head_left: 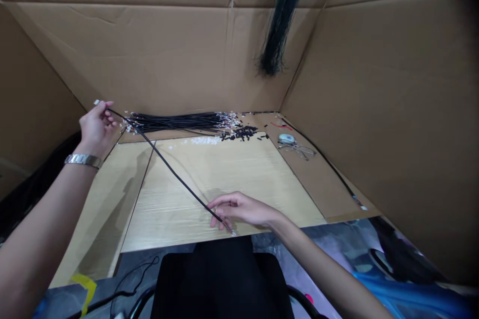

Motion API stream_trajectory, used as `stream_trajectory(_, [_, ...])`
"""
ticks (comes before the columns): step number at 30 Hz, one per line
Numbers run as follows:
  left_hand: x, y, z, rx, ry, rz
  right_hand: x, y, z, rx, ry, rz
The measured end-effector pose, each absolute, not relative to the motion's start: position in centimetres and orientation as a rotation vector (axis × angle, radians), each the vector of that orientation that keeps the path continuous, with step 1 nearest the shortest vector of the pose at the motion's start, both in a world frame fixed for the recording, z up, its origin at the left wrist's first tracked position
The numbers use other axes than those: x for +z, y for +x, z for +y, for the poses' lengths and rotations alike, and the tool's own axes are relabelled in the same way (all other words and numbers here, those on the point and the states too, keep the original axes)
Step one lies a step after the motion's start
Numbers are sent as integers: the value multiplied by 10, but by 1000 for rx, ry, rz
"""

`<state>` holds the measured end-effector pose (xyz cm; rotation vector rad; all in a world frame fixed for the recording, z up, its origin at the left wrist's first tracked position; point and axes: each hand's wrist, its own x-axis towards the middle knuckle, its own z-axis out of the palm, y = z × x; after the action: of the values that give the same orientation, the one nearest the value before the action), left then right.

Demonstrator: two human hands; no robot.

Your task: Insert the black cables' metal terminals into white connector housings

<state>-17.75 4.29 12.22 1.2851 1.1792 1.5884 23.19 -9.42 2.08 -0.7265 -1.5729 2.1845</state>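
A black cable (170,168) runs slantwise over the board between my two hands. My left hand (97,122), raised at the left, pinches it close to the end with a small white connector (96,102). Near the board's front edge, my right hand (237,209) has its fingers loosely curled around the lower part of the cable. Bare thin wires (232,232) stick out just past those fingers. At the back lies a bundle of similar black cables (175,122) with white ends.
Small black pieces (243,132) and small white pieces (204,140) lie scattered by the bundle. Eyeglasses (297,148), a pale rounded object (286,138) and another cable (329,162) are at the right. Dark strands (284,20) hang above. Cardboard walls (149,55) surround the board.
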Motion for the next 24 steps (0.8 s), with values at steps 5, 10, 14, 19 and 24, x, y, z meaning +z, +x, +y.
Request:
stream_trajectory(5, [115,-192,36,1856,999,1175,20,235,-83,2180,-753,-1458])
stream_trajectory(10, [99,-195,47,1954,813,1165,14,232,-73,2147,-826,-1493])
stream_trajectory(14, [90,-191,53,1948,792,1128,12,235,-65,2074,-878,-1604])
stream_trajectory(19, [87,-182,56,1915,862,1069,13,241,-56,2007,-1007,-1673])
stream_trajectory(24, [86,-175,58,1902,927,1048,10,237,-54,2048,-1003,-1545])
